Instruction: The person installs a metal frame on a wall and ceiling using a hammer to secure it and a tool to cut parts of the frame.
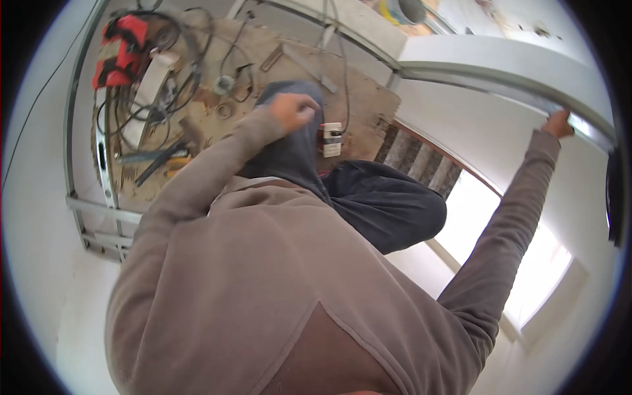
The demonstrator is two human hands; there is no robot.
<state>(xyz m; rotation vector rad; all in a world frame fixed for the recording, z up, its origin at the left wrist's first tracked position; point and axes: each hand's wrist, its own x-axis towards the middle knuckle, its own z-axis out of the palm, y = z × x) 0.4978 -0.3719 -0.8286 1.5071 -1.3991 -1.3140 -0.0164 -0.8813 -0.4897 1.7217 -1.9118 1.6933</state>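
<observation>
My right hand (558, 125) is stretched far out to the right, its fingers closed round the edge of a metal rail (480, 80) that runs along the white wall. My left hand (293, 113) is just over my bent left knee, loosely curled, and nothing shows in it. A little blur softens its fingers. Right of that knee, a white box-shaped device (332, 139) with a cable lies on the wooden board (368, 99).
At the left of the board lie a red tool case (122, 52), tangled black cables (191, 79), a hammer (161, 158) and a roll of tape (225, 110). A metal angle piece (306, 69) lies farther off. Metal framing (71, 131) borders the left side. A bucket (403, 11) stands at the top right.
</observation>
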